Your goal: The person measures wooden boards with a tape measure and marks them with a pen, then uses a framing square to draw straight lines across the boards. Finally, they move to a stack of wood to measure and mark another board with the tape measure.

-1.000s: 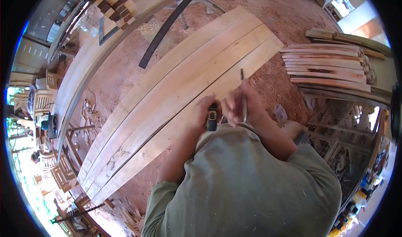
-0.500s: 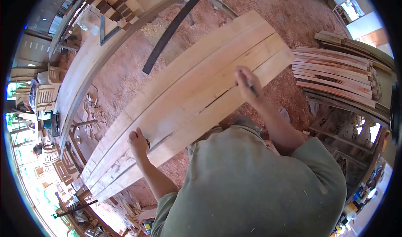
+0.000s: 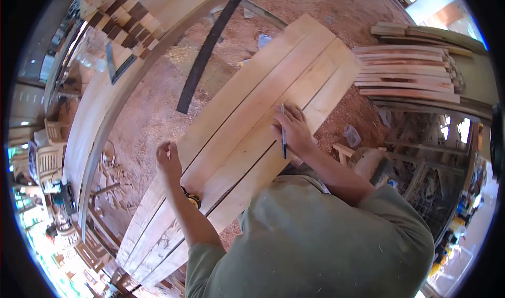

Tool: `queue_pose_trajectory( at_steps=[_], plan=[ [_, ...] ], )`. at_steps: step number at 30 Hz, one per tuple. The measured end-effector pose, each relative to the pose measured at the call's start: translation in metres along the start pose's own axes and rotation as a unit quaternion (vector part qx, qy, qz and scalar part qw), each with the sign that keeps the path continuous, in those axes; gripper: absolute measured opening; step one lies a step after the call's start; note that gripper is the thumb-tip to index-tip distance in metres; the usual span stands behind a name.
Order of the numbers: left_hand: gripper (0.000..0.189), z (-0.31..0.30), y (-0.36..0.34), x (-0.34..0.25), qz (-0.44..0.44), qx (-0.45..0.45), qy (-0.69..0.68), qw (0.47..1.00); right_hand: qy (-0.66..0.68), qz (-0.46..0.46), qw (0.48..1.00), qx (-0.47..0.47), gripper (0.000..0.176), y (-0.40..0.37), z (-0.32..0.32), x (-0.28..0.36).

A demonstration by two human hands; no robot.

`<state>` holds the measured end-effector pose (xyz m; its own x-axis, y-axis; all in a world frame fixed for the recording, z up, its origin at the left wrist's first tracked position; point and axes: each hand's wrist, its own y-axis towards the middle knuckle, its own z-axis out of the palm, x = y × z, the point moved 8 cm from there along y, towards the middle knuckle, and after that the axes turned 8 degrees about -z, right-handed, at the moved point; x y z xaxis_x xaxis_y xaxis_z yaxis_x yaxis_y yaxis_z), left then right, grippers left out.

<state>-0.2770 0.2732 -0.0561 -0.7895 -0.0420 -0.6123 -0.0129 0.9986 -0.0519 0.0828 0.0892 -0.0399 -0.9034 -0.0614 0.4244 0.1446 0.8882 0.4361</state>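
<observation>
Wooden boards laid side by side form a long panel with a tapered outline, dark gaps between some of them. My right hand rests on the panel's middle with a dark pen held between thumb and fingers, its dark end toward my body. At the panel's far edge, to the left, my left hand is raised with curled fingers drawn together; I cannot tell what, if anything, is in them. Beside my left wrist is a small black-and-yellow tape measure, partly hidden by the forearm.
A large dark square stands out past the panel's far edge. Beyond lies a long curved-edge wooden slab bearing a smaller square and stacked wood blocks. Planks are piled at right. Shavings cover the floor.
My right hand has come down and left along the panel, still with the pen. My left hand has shifted up toward the far edge, away from the tape measure. The view has turned slightly.
</observation>
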Motion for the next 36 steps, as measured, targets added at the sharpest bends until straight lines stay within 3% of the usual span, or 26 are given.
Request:
queue_pose_trajectory(
  at_steps=[2, 4, 5, 7, 10, 14, 16, 22, 26, 30, 32, 33, 35, 36],
  plan=[
    [0.039, 0.034, 0.029, -0.026, 0.029, 0.038, -0.001, 0.999, 0.021, -0.001, 1.0, -0.018, 0.025, 0.001, -0.001, 0.001],
    [0.052, 0.072, 0.06, -0.048, 0.11, 0.019, 0.109, 0.988, -0.008, 0.004, 1.0, -0.02, 0.024, -0.003, 0.003, -0.005],
    [0.052, 0.085, 0.077, -0.059, 0.123, 0.024, 0.099, 0.987, -0.008, 0.005, 1.0, -0.019, 0.023, -0.004, 0.003, -0.004],
    [0.051, 0.117, 0.101, -0.073, 0.109, 0.1, 0.204, 0.968, 0.001, 0.013, 1.0, -0.02, 0.022, -0.003, 0.005, -0.006],
    [0.046, 0.141, 0.122, -0.09, 0.07, 0.188, 0.248, 0.948, 0.011, 0.007, 1.0, -0.022, 0.022, -0.003, 0.002, -0.005],
    [0.045, 0.161, 0.151, -0.092, 0.062, 0.19, 0.21, 0.957, 0.027, 0.009, 0.999, -0.036, 0.031, -0.001, -0.002, -0.002],
    [0.043, 0.162, 0.153, -0.088, 0.002, 0.198, 0.131, 0.971, 0.027, 0.012, 0.999, -0.04, 0.032, 0.0, -0.005, -0.001],
    [0.045, 0.11, 0.134, -0.138, 0.028, 0.078, 0.165, 0.983, 0.032, 0.018, 0.998, -0.041, 0.03, -0.003, -0.001, -0.005],
    [0.042, 0.087, 0.13, -0.128, 0.027, 0.031, 0.152, 0.988, 0.034, 0.032, 0.998, -0.047, 0.02, -0.005, 0.003, -0.008],
    [0.034, 0.065, 0.067, -0.123, 0.054, 0.022, 0.114, 0.992, 0.061, 0.029, 0.997, -0.034, 0.018, -0.005, -0.003, -0.01],
    [0.031, 0.054, 0.034, -0.115, 0.066, 0.04, 0.053, 0.996, 0.354, 0.158, 0.922, 0.011, 0.019, -0.016, 0.017, -0.039],
    [0.031, 0.049, 0.019, -0.107, 0.062, 0.036, 0.051, 0.996, 0.355, 0.154, 0.922, 0.015, 0.019, -0.02, 0.019, -0.047],
    [0.03, 0.04, -0.015, -0.095, 0.094, 0.026, 0.05, 0.994, 0.514, 0.228, 0.793, -0.235, 0.029, -0.042, 0.003, -0.088],
    [0.03, 0.039, -0.034, -0.084, 0.091, 0.022, 0.024, 0.995, 0.349, 0.321, 0.856, -0.205, 0.033, -0.049, -0.041, -0.102]
  ],
)
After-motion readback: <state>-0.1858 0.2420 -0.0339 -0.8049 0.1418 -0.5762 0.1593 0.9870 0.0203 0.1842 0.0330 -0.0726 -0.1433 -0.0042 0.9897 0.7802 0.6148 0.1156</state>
